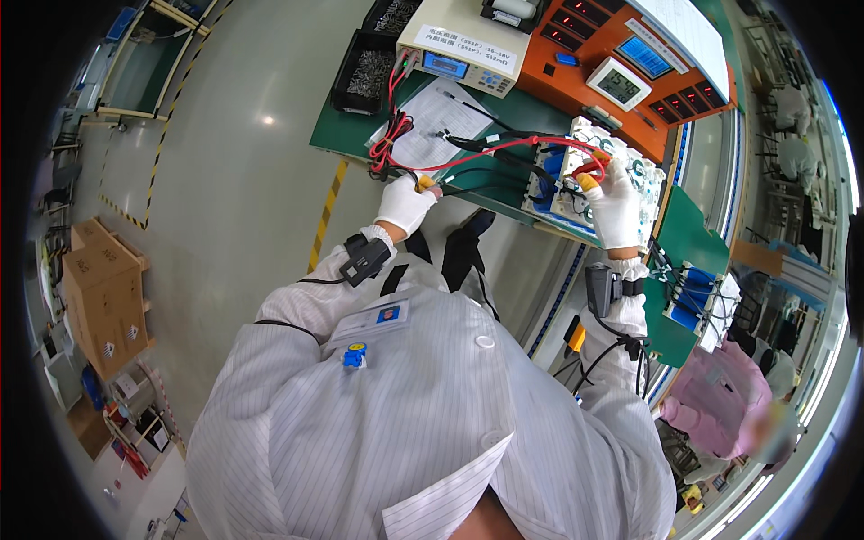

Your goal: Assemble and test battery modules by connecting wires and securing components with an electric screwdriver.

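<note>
My right hand point(615, 211), in a white glove with yellow fingertips, pinches a red test clip point(589, 167) over the battery pack point(576, 209), a block of blue cells in white frames. A red test lead point(468, 163) runs from that clip leftward to a tangled coil on the bench. At the bench's front edge my left hand point(407, 204), gloved alike, is closed with fingers and thumb together. The end of a black cable point(463, 190) from the pack's side reaches its fingertips; the grip itself is partly hidden.
Behind the pack stand an orange test cabinet point(576, 76), a white digital clock display point(618, 85) and a beige meter point(463, 45). Black bins point(364, 72) of small metal parts sit at the bench's left. Another pack point(702, 301) and a person in pink point(720, 396) are at right.
</note>
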Demonstrator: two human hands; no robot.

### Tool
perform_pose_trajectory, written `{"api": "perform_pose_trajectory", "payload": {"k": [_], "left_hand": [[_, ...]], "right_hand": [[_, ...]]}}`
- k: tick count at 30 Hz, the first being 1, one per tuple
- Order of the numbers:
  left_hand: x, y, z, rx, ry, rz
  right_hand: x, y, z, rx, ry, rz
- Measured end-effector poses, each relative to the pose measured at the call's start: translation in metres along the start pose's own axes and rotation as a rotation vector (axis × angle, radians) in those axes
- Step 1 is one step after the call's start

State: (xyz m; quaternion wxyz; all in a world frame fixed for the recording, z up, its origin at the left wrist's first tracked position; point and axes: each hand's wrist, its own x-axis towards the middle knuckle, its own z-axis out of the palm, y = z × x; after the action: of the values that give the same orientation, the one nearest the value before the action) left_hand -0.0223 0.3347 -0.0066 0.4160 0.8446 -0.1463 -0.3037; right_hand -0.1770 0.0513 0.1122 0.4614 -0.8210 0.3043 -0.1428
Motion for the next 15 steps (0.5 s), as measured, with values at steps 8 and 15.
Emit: {"api": "perform_pose_trajectory", "payload": {"k": [8, 15], "left_hand": [[-0.012, 0.031, -0.007, -0.305, -0.221, 0.069], [-0.012, 0.048, -0.006, -0.431, -0.354, 0.052]], "right_hand": [[-0.036, -0.056, 0.025, -0.333, 0.154, -0.508], [-0.040, -0.031, 0.113, -0.479, -0.274, -0.515]]}}
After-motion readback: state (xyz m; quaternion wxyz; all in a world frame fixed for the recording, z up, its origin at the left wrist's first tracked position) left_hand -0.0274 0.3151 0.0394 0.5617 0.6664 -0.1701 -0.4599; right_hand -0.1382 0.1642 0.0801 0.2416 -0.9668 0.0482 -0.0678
